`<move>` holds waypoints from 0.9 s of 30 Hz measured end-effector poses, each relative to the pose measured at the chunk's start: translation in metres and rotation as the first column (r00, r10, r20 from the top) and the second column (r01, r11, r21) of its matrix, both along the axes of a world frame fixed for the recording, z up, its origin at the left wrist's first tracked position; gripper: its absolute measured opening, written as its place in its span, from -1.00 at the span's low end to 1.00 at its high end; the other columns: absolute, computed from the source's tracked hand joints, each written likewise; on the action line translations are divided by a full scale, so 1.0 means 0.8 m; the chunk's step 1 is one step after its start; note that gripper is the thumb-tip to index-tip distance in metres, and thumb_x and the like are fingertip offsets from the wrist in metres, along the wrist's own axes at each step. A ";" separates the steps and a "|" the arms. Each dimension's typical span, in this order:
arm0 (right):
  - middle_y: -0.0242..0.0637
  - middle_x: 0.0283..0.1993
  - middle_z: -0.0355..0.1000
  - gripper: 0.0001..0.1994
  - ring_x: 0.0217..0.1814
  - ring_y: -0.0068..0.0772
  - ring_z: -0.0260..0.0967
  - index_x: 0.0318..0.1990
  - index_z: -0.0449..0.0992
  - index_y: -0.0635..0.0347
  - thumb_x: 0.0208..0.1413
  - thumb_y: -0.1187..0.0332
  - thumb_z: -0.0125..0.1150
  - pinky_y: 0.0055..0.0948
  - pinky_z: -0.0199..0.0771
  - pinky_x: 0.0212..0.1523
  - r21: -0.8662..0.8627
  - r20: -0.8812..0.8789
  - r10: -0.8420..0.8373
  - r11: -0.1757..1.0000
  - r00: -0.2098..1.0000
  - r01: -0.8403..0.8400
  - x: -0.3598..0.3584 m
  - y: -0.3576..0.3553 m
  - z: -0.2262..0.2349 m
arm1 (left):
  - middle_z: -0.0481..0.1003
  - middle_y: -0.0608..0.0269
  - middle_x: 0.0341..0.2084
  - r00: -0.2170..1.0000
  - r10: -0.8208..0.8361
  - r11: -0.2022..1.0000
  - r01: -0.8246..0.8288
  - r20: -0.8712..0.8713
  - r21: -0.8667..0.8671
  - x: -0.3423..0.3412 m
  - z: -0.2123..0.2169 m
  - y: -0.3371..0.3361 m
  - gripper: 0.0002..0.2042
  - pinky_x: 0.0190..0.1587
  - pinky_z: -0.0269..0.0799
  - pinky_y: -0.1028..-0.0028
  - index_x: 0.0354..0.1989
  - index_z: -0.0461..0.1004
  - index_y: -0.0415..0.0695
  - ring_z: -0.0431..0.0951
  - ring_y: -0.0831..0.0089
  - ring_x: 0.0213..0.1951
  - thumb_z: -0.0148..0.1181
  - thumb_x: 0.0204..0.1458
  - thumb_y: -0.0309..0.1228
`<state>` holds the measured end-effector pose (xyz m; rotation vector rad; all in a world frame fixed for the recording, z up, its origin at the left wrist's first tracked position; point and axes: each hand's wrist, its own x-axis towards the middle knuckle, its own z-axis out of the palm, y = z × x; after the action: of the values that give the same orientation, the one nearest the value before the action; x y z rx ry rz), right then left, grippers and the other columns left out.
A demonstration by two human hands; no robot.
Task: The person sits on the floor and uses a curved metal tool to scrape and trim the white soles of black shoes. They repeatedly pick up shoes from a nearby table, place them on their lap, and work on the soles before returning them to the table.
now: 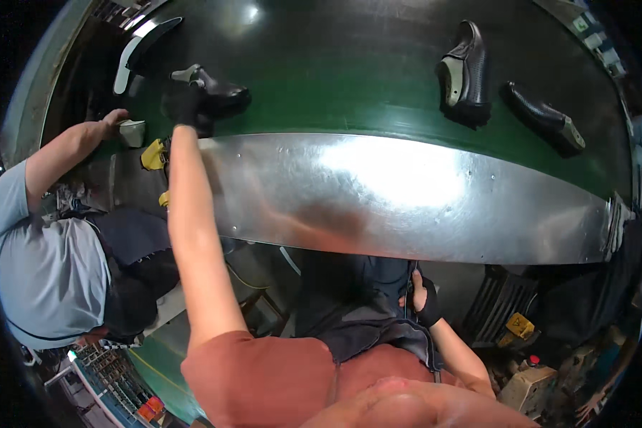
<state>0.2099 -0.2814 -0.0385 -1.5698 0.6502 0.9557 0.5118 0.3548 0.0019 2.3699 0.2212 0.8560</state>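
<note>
My left hand, in a dark glove, is stretched far out over the green conveyor belt. Its fingers are curled down onto the heel end of a glossy black shoe, which lies on its side on the belt with the toe pointing away to the right of my fingers. I cannot tell whether the fingers fully grip the shoe or only press on it.

My right hand, also in a dark half-glove, is down near my lap. Its fingers are narrow, pinching the edge of a dark apron that hangs over my legs.

Between my two hands runs a curved sheet-metal guard along the near edge of the belt.

Far to the right of my left fingers, two more black shoes lie on the belt: a perforated shoe showing its pale insole, and just beyond it a textured shoe lying slantwise.

Just left of my left fingers a yellow object sits at the belt's edge. Beside that, another person's hand rests at a small pale block; that person wears a light blue shirt.
</note>
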 end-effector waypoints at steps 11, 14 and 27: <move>-0.10 -0.72 0.35 -0.33 -0.71 -0.28 0.38 -0.38 0.40 0.41 0.20 -0.18 -0.30 -0.38 0.42 -0.62 -0.049 -0.073 0.010 0.999 0.997 -0.014 -0.003 -0.001 -0.016 | 0.19 -0.01 0.19 0.946 0.208 0.587 0.082 -0.248 0.805 0.058 0.023 -0.223 -0.50 0.26 -0.04 0.15 0.10 0.32 -0.05 0.12 0.09 0.25 0.06 -0.04 -0.12; -0.11 -0.72 0.35 -0.33 -0.72 -0.27 0.37 -0.39 0.40 0.41 0.20 -0.18 -0.29 -0.38 0.41 -0.62 -0.047 -0.073 -0.024 0.999 0.997 0.021 -0.004 0.001 -0.009 | 0.15 -0.05 0.21 0.923 -0.167 0.660 0.366 -0.348 0.656 0.066 -0.001 -0.205 -0.46 0.29 -0.09 0.13 0.19 0.23 0.00 0.05 0.03 0.28 0.05 0.00 -0.12; -0.14 -0.68 0.35 -0.37 -0.69 -0.31 0.40 -0.37 0.37 0.36 0.20 -0.18 -0.26 -0.42 0.43 -0.65 0.051 -0.038 -0.004 0.999 0.999 0.006 -0.015 -0.016 -0.004 | 0.53 0.02 -0.27 0.900 -0.343 0.929 0.283 -0.268 -0.240 0.040 0.106 -0.208 -0.69 -0.20 0.43 0.41 -0.14 0.46 -0.33 0.53 0.34 -0.25 0.18 -0.04 -0.39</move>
<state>0.1982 -0.2940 -0.0415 -1.5070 0.6513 0.9932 0.5442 0.1881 0.0867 2.2572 0.0375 0.2960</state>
